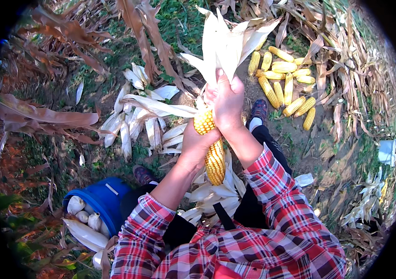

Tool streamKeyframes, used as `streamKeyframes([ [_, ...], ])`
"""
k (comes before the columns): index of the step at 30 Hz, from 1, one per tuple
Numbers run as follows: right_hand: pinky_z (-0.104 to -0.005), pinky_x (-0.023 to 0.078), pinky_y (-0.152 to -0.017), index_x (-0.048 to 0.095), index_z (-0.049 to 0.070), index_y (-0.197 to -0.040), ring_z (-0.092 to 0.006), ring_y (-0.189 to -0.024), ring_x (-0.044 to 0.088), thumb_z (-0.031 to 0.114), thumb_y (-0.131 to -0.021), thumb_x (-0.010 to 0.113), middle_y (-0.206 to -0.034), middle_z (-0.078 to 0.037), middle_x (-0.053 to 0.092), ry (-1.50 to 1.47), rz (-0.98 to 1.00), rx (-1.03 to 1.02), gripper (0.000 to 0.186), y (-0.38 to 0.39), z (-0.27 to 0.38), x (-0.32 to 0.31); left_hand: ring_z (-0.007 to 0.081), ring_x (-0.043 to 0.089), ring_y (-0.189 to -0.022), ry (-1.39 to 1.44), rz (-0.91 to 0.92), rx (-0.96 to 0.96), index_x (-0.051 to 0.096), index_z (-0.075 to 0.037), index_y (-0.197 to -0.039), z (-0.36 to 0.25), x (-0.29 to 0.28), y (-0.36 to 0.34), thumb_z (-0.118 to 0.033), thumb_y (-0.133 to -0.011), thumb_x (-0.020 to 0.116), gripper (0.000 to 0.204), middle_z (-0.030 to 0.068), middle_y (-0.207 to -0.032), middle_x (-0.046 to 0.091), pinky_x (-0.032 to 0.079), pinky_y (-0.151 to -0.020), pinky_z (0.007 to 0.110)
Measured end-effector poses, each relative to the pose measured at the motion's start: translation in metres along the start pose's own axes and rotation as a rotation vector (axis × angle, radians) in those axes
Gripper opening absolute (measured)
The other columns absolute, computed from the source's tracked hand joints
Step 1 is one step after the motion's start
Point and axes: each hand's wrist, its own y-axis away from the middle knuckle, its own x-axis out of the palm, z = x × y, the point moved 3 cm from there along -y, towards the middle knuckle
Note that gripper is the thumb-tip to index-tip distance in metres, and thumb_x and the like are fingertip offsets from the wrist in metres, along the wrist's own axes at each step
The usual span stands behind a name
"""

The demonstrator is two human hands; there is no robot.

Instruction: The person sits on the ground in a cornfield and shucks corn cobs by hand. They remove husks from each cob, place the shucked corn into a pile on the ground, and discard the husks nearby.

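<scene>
Red plaid shirt (272, 244) fills the near edge, its sleeves running up to my bare wrists. Out in front of me, my left hand (197, 143) is wrapped around the middle of a yellow ear of corn (215, 162), whose tip points back toward me. My right hand (228, 100) is clenched just above it, thumb up, around the gathered pale husk (223, 44), which fans out beyond my knuckles. One loose husk strip (161, 107) sticks out to the left. Below the ear, dry husks (207, 202) lie between my legs, and more husk leaves (126, 123) are strewn to the left. By my left leg, a blue bucket (96, 197) holds pale ears in their husks (81, 216). Past my right shoe (259, 110), bare yellow ears (284, 67) lie heaped on the ground, with dry stalks (342, 42) beyond.
</scene>
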Motion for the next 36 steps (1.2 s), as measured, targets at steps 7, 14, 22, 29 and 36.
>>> streamKeyframes([
  [7, -0.0336, 0.044, -0.05, 0.052, 0.001, -0.097, -0.0236, -0.054, 0.056, 0.014, -0.092, 0.053, -0.066, -0.012, 0.056, 0.754, 0.156, -0.53, 0.014, 0.008, -0.014, 0.0, 0.0164, 0.061, -0.073, -0.177, -0.192, -0.026, 0.052, 0.001, -0.101, 0.004, -0.016, 0.009, -0.001, -0.073, 0.067, 0.033, 0.0066, -0.087, 0.06, 0.051, -0.066, 0.03],
  [14, -0.0326, 0.047, -0.068, 0.052, -0.003, -0.11, -0.0187, -0.075, 0.059, 0.031, -0.088, 0.062, -0.083, -0.012, 0.061, 0.865, 0.234, -0.163, 0.041, -0.013, -0.025, 0.003, 0.0137, 0.059, -0.073, -0.316, -0.25, -0.07, 0.047, 0.002, -0.106, 0.018, -0.026, 0.014, -0.006, -0.074, 0.071, 0.04, 0.006, -0.087, 0.058, 0.049, -0.065, 0.028],
  [22, -0.0341, 0.039, -0.096, 0.038, -0.01, -0.125, -0.0237, -0.113, 0.05, 0.031, -0.071, 0.079, -0.118, -0.02, 0.055, 1.208, 0.673, 0.169, 0.08, 0.003, -0.016, 0.015, 0.0189, 0.061, -0.088, -0.844, -0.078, 0.082, 0.048, 0.005, -0.112, -0.009, -0.046, 0.005, -0.011, -0.068, 0.074, 0.053, 0.0108, -0.095, 0.061, 0.048, -0.076, 0.032],
  [29, -0.0331, 0.052, -0.072, 0.051, -0.006, -0.108, -0.0238, -0.079, 0.065, 0.01, -0.08, 0.063, -0.088, -0.018, 0.064, 0.382, 0.511, 0.471, 0.035, -0.001, -0.045, -0.013, 0.0174, 0.057, -0.095, -0.916, 0.06, -0.035, 0.043, 0.003, -0.118, -0.01, -0.041, 0.003, -0.017, -0.071, 0.073, 0.06, 0.0101, -0.104, 0.057, 0.046, -0.082, 0.031],
  [36, -0.0353, 0.051, -0.063, 0.051, -0.004, -0.096, -0.019, -0.063, 0.057, 0.004, -0.087, 0.045, -0.07, -0.008, 0.055, -0.216, 0.276, 0.592, 0.013, -0.012, -0.017, -0.028, 0.0131, 0.055, -0.092, -0.311, 0.423, -0.386, 0.043, 0.0, -0.124, -0.018, -0.032, 0.017, -0.032, -0.081, 0.07, 0.06, 0.0059, -0.099, 0.056, 0.045, -0.081, 0.028],
])
